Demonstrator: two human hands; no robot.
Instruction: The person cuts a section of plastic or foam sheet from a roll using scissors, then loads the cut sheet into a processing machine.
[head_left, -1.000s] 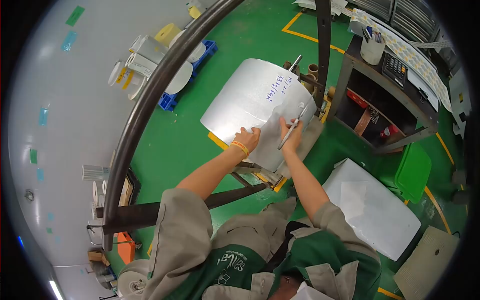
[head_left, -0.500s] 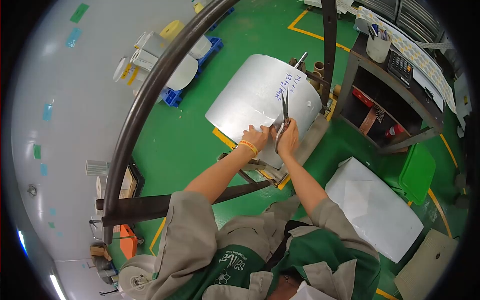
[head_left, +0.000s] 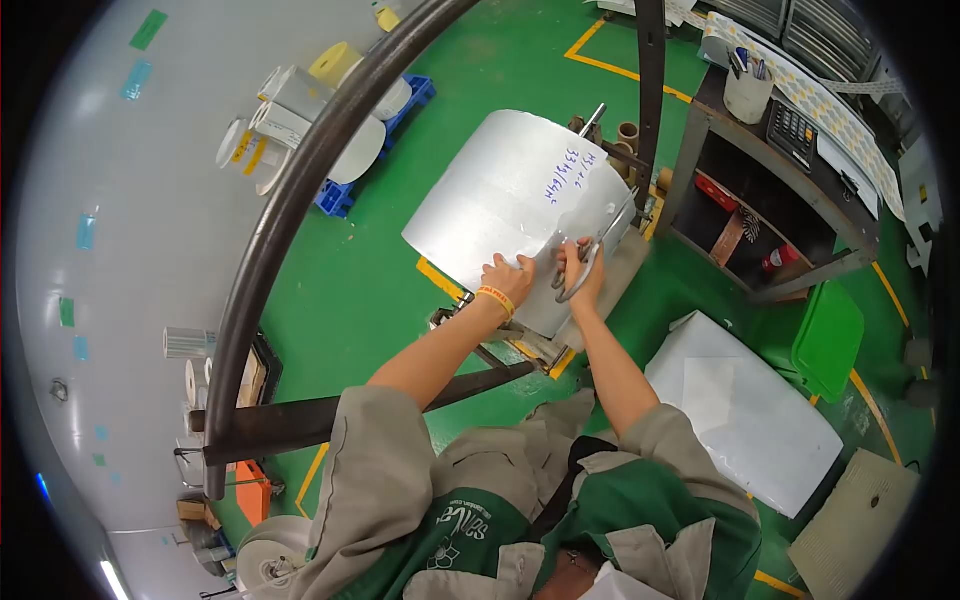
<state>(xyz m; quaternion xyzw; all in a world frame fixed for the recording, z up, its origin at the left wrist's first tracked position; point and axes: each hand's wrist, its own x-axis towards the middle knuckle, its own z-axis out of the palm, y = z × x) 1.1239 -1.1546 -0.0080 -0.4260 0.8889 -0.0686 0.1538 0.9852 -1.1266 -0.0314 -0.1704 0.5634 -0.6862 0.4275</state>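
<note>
A large silvery film roll (head_left: 490,190) with blue handwriting on it lies on its side before me, mounted on a metal shaft. My left hand (head_left: 509,278) rests on its near side with the fingers apart, a yellow band round the wrist. Just to the right, my right hand (head_left: 583,277) grips a pair of scissors (head_left: 608,228) by the handles. The blades point up and to the right, along the roll's right part. Close to my right fingertips, the film surface looks wrinkled.
A dark curved metal bar (head_left: 290,190) arches over the left side. At right stands a shelf table (head_left: 690,150) with a pen cup (head_left: 748,97) and a calculator (head_left: 793,132). A green bin (head_left: 830,340) and a white wrapped block (head_left: 745,410) are on the floor below it.
The scissors have swung from pointing up over the handwriting to pointing right, away from it. My right hand has turned with them. My left fingers have spread on the roll.
</note>
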